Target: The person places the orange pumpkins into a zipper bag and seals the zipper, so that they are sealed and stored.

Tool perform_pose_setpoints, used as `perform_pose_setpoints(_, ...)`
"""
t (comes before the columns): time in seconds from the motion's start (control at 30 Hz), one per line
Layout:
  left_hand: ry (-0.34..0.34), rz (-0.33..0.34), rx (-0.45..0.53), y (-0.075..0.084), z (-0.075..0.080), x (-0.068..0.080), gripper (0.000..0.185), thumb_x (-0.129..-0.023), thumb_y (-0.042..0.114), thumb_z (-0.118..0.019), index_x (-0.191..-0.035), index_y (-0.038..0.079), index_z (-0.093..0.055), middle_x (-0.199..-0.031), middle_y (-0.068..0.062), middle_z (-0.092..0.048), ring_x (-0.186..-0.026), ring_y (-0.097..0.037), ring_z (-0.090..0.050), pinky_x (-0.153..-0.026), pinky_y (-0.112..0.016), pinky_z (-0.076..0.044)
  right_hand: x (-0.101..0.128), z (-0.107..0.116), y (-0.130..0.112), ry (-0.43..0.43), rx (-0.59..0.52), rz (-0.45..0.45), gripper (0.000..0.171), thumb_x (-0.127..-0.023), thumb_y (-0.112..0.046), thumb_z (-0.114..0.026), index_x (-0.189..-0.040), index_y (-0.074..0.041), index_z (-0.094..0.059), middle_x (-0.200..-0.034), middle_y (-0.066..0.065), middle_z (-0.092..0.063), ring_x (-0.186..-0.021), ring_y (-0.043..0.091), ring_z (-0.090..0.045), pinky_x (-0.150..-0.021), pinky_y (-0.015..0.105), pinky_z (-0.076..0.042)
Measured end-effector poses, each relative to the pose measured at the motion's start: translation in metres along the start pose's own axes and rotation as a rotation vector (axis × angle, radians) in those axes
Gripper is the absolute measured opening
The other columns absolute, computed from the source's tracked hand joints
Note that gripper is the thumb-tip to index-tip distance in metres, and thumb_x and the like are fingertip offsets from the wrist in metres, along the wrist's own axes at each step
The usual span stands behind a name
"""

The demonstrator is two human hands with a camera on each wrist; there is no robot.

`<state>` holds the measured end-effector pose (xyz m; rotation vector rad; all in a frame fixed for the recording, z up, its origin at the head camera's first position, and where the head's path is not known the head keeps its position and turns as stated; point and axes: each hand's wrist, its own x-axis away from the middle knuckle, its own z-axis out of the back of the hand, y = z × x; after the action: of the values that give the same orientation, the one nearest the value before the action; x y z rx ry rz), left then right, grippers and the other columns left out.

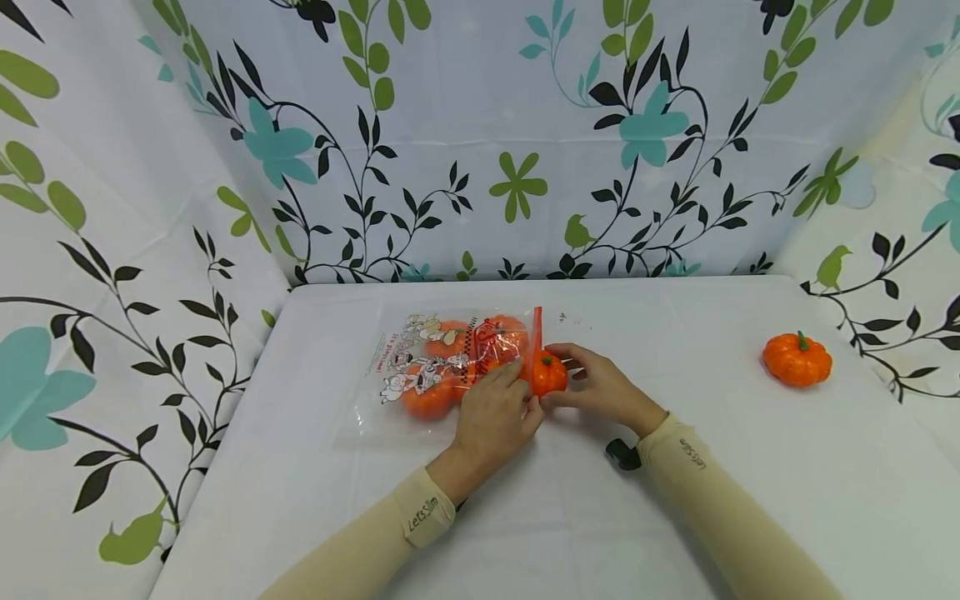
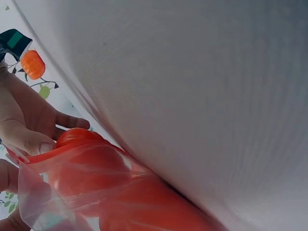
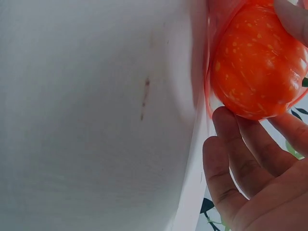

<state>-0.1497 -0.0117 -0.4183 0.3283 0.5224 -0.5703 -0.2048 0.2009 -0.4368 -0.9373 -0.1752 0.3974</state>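
A clear plastic zip bag [image 1: 537,327] with a red zip strip and printed cartoon figures lies on the table, several orange toy pumpkins [image 1: 429,402] inside it. My left hand [image 1: 491,418] grips the bag near its mouth, on the right side. At that mouth my right hand [image 1: 606,387] holds a small orange pumpkin [image 1: 550,373] between thumb and fingers. In the right wrist view the fingertips touch the underside of this pumpkin [image 3: 260,62], and the thumb lies on its other side. The left wrist view shows the pumpkin partly inside the bag; the left hand's fingers [image 2: 7,177] are mostly cut off.
Another orange pumpkin [image 1: 797,360] with a green stem sits on the right of the white table [image 1: 675,333]. Behind and beside the table hangs a leaf-patterned curtain [image 1: 465,100]. A small black device [image 1: 622,454] is at the right wrist.
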Motion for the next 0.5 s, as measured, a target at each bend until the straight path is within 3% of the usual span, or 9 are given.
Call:
perform_pose_setpoints(0.2, 0.022, -0.009, 0.010, 0.001, 0.000, 0.000, 0.017, -0.085, 0.022, -0.075, -0.077, 0.008, -0.071, -0.121, -0.016, -0.070, -0.108, -0.029, -0.070, -0.093, -0.039, -0.055, -0.003, -0.005, 0.000, -0.008, 0.022, 0.019, 0.076, -0.079, -0.034, -0.087, -0.145, -0.012, -0.054, -0.134, 0.004, -0.059, -0.115, 0.024, -0.058, -0.098, 0.045, -0.050)
perform_pose_setpoints(0.5, 0.019, -0.002, 0.028, 0.003, 0.001, 0.000, 0.014, -0.085, 0.020, -0.075, -0.079, 0.007, -0.072, -0.124, -0.015, -0.069, -0.108, -0.030, -0.070, -0.092, -0.041, -0.055, -0.006, -0.012, -0.005, -0.026, 0.075, 0.046, 0.071, -0.083, -0.026, -0.083, -0.144, -0.006, -0.054, -0.124, 0.008, -0.057, -0.104, 0.023, -0.061, -0.081, 0.036, -0.053)
